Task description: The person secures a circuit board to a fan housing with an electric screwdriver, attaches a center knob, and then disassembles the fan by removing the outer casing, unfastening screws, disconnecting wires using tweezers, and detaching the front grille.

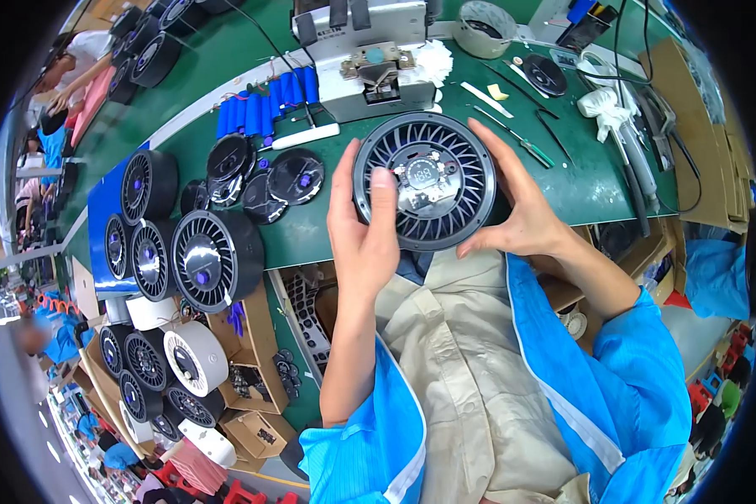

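Note:
A round black fan unit (424,220) with curved radial vanes is held up at the near edge of the green bench. Its center carries a clear disc over a small digital display (421,174) and circuit parts. My left hand (366,220) grips the left side, the thumb lying on the front face near the display. Around the right rim curves my right hand (519,206), fingers at the upper right and thumb at the lower right. The back of the unit is hidden.
Behind the unit stands a grey-white machine (370,71). Blue cylindrical cells (269,105) and black round covers (294,176) lie to the left, beyond several finished-looking fan units (214,260). On the right are a green-handled screwdriver (536,154), a cabled tool (634,160) and cardboard (689,143).

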The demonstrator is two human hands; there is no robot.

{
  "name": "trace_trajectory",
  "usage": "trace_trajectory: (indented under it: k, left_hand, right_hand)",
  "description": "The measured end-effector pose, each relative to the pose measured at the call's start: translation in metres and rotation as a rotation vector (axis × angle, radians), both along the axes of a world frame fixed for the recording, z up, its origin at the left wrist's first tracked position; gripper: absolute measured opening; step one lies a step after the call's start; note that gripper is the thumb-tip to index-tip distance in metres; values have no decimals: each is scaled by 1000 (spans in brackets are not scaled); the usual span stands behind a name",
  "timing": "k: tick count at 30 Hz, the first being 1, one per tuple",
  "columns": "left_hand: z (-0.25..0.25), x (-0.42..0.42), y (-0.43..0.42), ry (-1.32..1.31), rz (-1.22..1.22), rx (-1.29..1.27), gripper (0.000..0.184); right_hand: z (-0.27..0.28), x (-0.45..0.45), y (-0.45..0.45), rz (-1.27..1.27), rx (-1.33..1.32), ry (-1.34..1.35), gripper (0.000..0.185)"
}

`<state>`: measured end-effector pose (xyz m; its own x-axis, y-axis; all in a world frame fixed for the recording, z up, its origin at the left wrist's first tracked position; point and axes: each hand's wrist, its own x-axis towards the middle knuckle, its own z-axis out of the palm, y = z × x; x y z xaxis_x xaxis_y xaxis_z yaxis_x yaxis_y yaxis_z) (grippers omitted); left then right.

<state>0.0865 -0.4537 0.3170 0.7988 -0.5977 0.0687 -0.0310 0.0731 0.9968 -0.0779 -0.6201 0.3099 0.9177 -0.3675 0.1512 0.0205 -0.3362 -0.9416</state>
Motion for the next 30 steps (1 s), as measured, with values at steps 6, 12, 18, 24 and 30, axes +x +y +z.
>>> trace_trajectory:
  k: [6, 12, 18, 24, 30]
  left_hand:
    - [10, 45, 31, -687, 325, 381, 19]
    - [-9, 68, 40, -904, 265, 576, 16]
    - [-12, 70, 23, -1080, 271, 394, 12]
    - [-13, 67, 1, -1061, 149, 433, 13]
    - [-9, 86, 19, -1087, 280, 464, 27]
  right_hand:
    - [-4, 0, -3, -11, -1, -54, 146]
    - [-15, -5, -8, -13, 114, -243, 126]
    - [-13, -7, -6, -113, 40, -293, 104]
    - [-12, -7, -6, -127, 36, -294, 83]
    - [-14, -7, -6, -134, 80, -301, 78]
